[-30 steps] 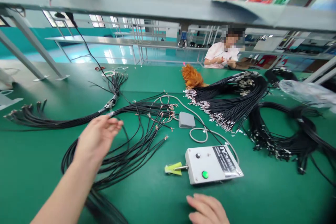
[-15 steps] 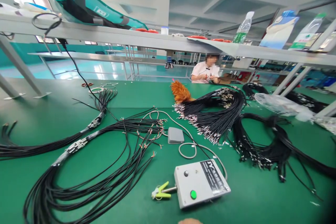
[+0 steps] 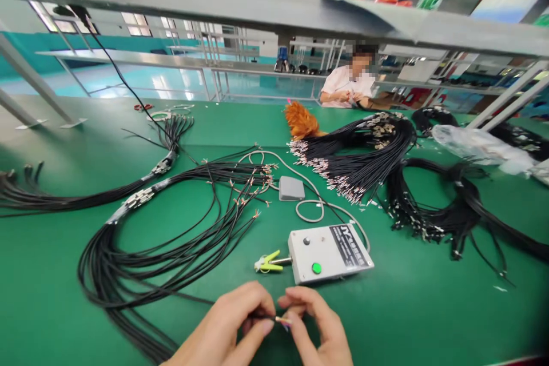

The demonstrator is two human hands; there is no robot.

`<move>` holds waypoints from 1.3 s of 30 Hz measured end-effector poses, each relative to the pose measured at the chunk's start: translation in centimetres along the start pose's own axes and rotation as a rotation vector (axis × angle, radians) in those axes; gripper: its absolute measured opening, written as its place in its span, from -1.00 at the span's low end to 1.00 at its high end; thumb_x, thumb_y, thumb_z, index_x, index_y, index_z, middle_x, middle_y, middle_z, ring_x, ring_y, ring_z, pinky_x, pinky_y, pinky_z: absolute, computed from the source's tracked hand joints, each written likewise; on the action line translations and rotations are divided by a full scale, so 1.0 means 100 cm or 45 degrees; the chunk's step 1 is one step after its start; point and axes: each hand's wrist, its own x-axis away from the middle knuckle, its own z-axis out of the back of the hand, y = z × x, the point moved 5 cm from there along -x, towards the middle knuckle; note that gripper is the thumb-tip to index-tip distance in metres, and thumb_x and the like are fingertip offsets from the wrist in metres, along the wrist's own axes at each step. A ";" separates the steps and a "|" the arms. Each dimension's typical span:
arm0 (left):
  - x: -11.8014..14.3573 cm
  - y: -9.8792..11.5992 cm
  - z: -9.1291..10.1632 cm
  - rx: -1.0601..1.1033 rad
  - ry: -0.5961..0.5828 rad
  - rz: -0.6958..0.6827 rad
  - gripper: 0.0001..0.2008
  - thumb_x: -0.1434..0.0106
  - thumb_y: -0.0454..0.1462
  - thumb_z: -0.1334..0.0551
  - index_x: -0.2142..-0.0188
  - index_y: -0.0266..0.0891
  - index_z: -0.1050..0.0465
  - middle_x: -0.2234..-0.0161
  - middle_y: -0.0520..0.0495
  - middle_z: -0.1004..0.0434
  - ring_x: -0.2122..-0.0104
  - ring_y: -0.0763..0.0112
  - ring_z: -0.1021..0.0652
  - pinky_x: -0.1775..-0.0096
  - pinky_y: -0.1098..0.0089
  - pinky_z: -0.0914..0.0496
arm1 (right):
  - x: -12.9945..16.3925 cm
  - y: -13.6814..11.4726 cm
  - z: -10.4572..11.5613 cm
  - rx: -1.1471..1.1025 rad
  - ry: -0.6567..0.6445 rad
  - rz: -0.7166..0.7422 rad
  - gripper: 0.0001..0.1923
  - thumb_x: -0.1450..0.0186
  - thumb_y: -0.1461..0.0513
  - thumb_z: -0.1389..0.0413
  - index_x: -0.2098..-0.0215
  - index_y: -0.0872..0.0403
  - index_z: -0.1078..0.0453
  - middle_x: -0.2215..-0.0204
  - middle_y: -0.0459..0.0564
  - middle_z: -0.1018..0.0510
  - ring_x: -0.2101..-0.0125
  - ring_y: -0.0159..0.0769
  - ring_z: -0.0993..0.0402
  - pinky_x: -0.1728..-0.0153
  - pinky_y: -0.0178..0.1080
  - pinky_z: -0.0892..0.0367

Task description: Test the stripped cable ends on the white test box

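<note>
Low in the view, my left hand [image 3: 240, 320] pinches a black cable [image 3: 195, 298] close to its stripped end. My right hand [image 3: 315, 323] has thumb and fingers closed on the thin coloured wires [image 3: 282, 319] that come out of that end. Just beyond my hands lies a grey control box [image 3: 330, 254] with a black knob and a green button. A yellow-green clip [image 3: 269, 262] sits on the metal shaft at its left side. To the left curves a bundle of black cables [image 3: 103, 251], several with bare coloured wire ends pointing toward the middle.
A grey foot pedal [image 3: 291, 189] with a looped grey cord lies behind the box. Large black cable bundles [image 3: 360, 154] fill the right side, beside an orange fluffy duster [image 3: 302, 120]. A shelf [image 3: 171, 3] crosses above the table. A person [image 3: 349, 83] sits beyond it.
Both my hands have come into view at the bottom, holding a cable end and its wires. The view has tilted down, so the box and bundles appear higher.
</note>
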 end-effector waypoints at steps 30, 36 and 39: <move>0.004 -0.028 -0.016 0.819 0.128 0.458 -0.66 -0.19 0.01 -0.27 0.35 -0.25 -0.43 0.27 -0.01 -0.36 0.72 0.72 -0.23 0.67 0.53 -0.02 | -0.013 -0.024 -0.035 -0.489 -0.501 -0.693 -0.61 -0.21 -0.03 -0.23 0.47 0.11 -0.33 0.60 -0.13 -0.47 0.64 -0.49 -0.33 0.55 -0.40 -0.23; 0.006 -0.030 -0.011 0.301 0.279 0.209 -0.76 -0.34 -0.20 -0.14 0.44 -0.22 -0.41 0.50 0.02 -0.40 0.50 0.44 -0.43 0.45 0.47 -0.30 | -0.018 -0.033 -0.020 0.093 -0.600 -0.208 -0.78 -0.36 0.17 -0.04 0.41 0.08 -0.39 0.53 -0.09 -0.50 0.52 -0.38 -0.42 0.45 -0.35 -0.28; 0.008 -0.028 -0.009 0.134 0.304 0.094 -0.75 -0.37 -0.27 -0.09 0.45 -0.21 -0.40 0.47 0.02 -0.43 0.45 0.42 -0.46 0.38 0.47 -0.34 | -0.020 -0.044 -0.014 0.446 -0.603 0.148 -0.88 -0.36 0.21 -0.07 0.24 0.05 -0.44 0.41 -0.07 -0.57 0.45 -0.33 -0.45 0.36 -0.30 -0.27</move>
